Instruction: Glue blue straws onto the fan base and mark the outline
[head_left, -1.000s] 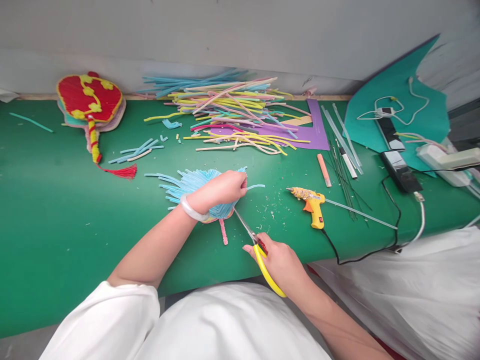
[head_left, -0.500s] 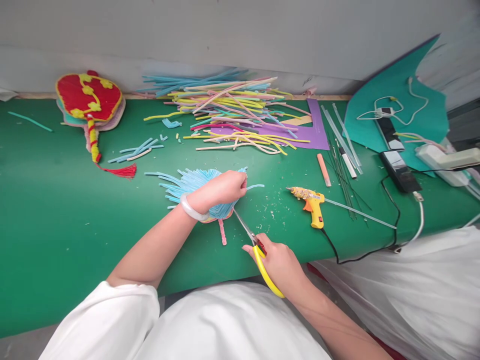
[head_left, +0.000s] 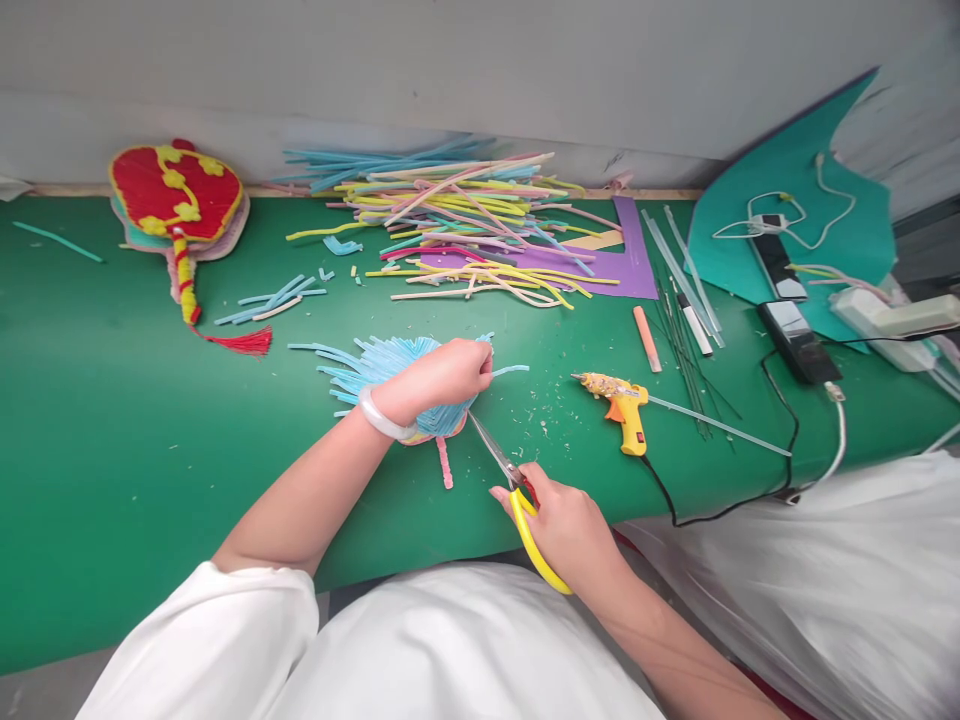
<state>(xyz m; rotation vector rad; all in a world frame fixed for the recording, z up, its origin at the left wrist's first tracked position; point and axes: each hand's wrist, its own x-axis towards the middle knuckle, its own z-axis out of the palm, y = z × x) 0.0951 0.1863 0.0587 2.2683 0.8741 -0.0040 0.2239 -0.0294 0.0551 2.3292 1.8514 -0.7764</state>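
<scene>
On the table (head_left: 112,450) the half-made fan (head_left: 382,362) lies near the front edge under the left hand (head_left: 439,378). The scissors (head_left: 517,490) in the right hand (head_left: 570,525) meet it from the right. The glue gun (head_left: 622,405) lies farther right, the pile of stems (head_left: 465,225) behind by the wall, and the finished fan (head_left: 176,195) at the back left.

Nothing readable is showing: no word, label, brand, number or sign is standing out legibly on the scissors (head_left: 496,456), the blue fringed piece (head_left: 375,362), the glue gun (head_left: 628,415), the phone (head_left: 799,340) or elsewhere on the green table (head_left: 112,430).
</scene>
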